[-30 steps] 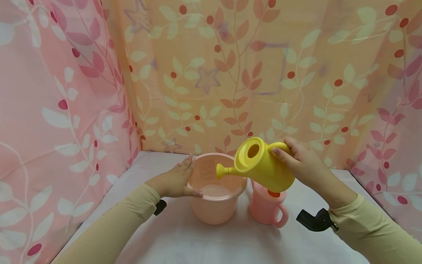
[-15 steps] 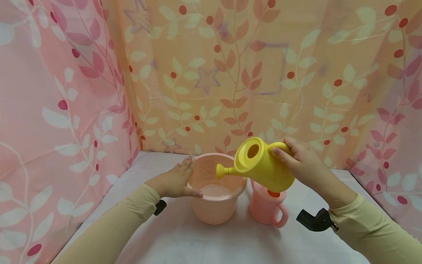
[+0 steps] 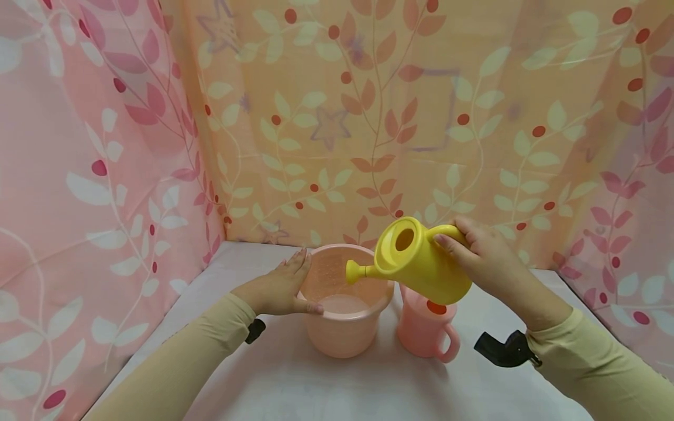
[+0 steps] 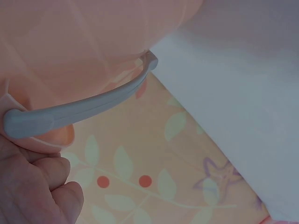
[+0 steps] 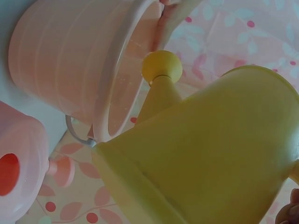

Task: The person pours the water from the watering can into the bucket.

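My right hand [image 3: 492,266] grips the handle of a yellow watering can [image 3: 439,272], which is tilted with its spout to the left. Its spout head [image 5: 162,66] hangs over the mouth of a pale pink bucket [image 3: 342,339]; I cannot make out any water coming from it. My left hand [image 3: 281,286] holds the bucket's left rim, the thumb over the near edge. Some of its fingers [image 4: 51,170] look curled beside the end of the grey bucket handle [image 4: 88,107]. The right wrist view shows only a bit of the right hand at the lower right.
A pink watering can [image 3: 421,327] with a red opening stands just right of the bucket, under the yellow can. The white table surface [image 3: 295,386] lies in front. Leaf-patterned cloth [image 3: 332,117] rises behind and on both sides.
Nearly nothing differs. The yellow watering can stays tilted over the bucket, and both hands keep their places.
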A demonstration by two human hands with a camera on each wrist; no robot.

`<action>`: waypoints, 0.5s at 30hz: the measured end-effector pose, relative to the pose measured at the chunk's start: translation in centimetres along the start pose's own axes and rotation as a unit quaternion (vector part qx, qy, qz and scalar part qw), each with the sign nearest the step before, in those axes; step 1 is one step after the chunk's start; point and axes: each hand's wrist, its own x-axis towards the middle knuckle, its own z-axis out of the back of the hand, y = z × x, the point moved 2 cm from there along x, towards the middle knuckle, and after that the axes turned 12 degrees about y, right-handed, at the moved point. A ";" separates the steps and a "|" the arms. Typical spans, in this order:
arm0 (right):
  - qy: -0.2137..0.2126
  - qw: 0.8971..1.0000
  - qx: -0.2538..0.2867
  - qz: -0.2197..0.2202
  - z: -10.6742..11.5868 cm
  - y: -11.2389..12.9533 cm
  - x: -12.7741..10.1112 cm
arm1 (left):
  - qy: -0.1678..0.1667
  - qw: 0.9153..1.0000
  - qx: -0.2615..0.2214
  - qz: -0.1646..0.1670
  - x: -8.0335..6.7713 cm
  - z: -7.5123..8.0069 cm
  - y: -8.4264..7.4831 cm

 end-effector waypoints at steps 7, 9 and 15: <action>0.001 1.000 -0.007 -0.002 0.1 0.0 0.0 | -0.003 1.000 -0.004 -0.002 0.0 0.0 0.0; 0.000 1.000 -0.008 -0.002 0.0 0.0 0.1 | -0.004 1.000 -0.002 -0.003 0.0 0.0 0.0; -0.003 1.000 -0.011 0.002 0.1 0.1 0.1 | -0.006 1.000 0.004 -0.006 0.2 -0.2 0.2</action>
